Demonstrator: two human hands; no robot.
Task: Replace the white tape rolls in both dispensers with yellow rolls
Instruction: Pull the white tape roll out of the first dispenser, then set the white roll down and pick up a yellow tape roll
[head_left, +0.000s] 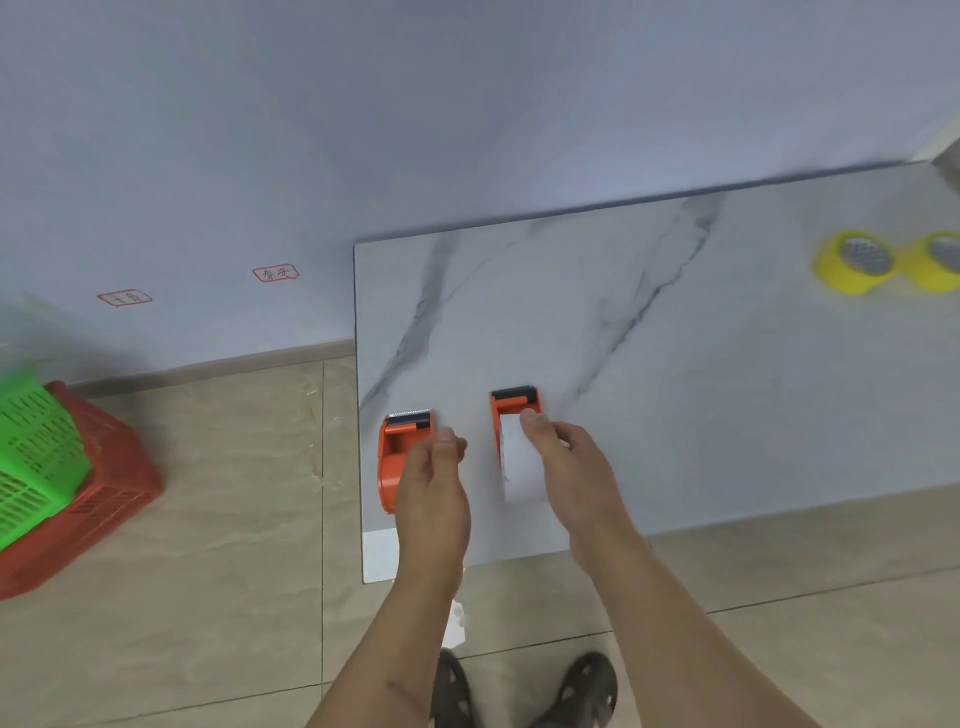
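Dispensers, hands reaching, fingers curled

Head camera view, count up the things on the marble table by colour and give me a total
Orange tape dispensers: 2, the left dispenser and the right dispenser
Yellow tape rolls: 2, one roll and a second roll cut off by the right edge
White tape rolls: 1 in plain view, the white roll in the right dispenser
Total: 5

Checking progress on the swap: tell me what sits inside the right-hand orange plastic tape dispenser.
A white tape roll fills the right-hand orange plastic tape dispenser. The right hand covers the roll's right side, so its core and the dispenser's far wall are hidden.
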